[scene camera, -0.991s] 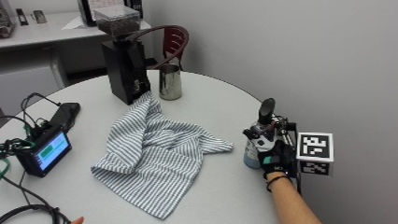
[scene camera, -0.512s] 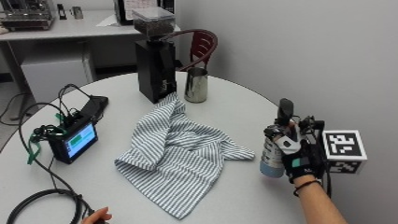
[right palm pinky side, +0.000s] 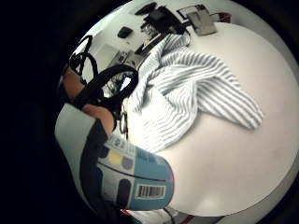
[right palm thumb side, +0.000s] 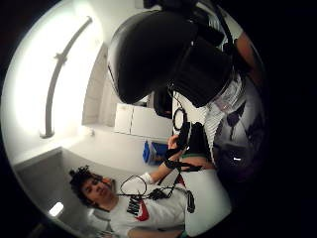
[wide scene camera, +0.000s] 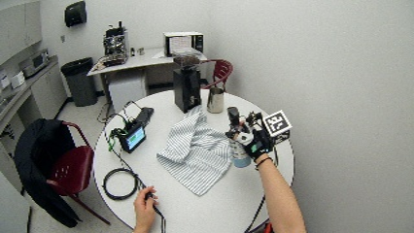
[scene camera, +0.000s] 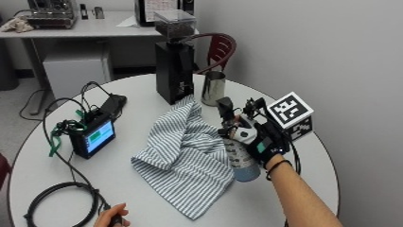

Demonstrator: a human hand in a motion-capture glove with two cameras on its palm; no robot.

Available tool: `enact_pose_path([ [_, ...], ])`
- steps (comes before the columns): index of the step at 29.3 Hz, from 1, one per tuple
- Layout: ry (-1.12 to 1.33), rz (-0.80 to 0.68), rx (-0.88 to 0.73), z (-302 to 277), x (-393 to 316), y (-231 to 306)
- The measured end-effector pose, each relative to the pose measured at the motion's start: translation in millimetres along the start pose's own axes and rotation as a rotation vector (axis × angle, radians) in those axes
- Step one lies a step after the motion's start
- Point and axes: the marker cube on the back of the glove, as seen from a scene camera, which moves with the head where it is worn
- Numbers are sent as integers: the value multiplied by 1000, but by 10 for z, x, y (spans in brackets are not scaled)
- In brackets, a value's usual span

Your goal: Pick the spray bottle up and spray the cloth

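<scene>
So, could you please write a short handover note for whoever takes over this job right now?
Right hand: grips the spray bottle, which is lifted off the round table, nozzle at the top, pointing towards the cloth.
Striped cloth: lies crumpled on the table beside the bottle, in front of the black grinder and the metal cup.
Bare hand: rests at the table's near edge by a black cable, away from the job's things.
Done: bottle picked up and brought to the cloth.
Left: spray the cloth; no spray or wet patch is visible.
</scene>
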Motion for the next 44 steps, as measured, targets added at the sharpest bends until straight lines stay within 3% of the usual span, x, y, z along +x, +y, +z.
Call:
enact_pose_path([
  [6, -45, 76, -59, 171, 391, 146],
  [15, -50, -30, -50, -120, -358, -79],
  [23, -39, 71, -140, 354, 166, 40],
  [32, -19, -41, -108, 66, -564, -121],
  [41, 8, 45, -190, 356, -168, -75],
  [44, 3, 10, -168, 245, -300, -144],
])
